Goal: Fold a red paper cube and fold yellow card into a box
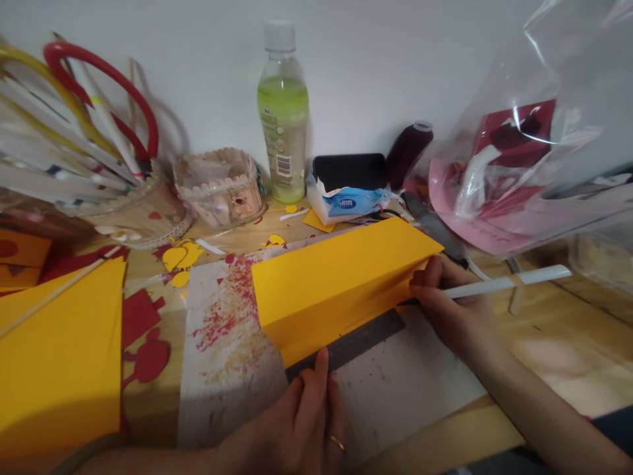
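Observation:
A folded sheet of yellow card (341,264) lies on a white, colour-stained sheet, one panel raised along the crease. A dark metal ruler (368,338) lies along the card's near edge. My left hand (306,415), a ring on one finger, pins the ruler near its left end with bunched fingertips. In my right hand (442,297) is a slim white pen-like tool (509,284); its dark tip reaches the card close to the ruler's right end. I cannot tell whether that tip is a nib or a blade.
Left stand a decorated holder (143,211) with scissors and pens, a small basket (222,198) and more yellow card (59,356). Behind are a green drink bottle (283,119), a tissue pack (349,203) and a phone (349,170). A clear plastic bag (583,99) sits right. Red cutouts (148,359) lie left.

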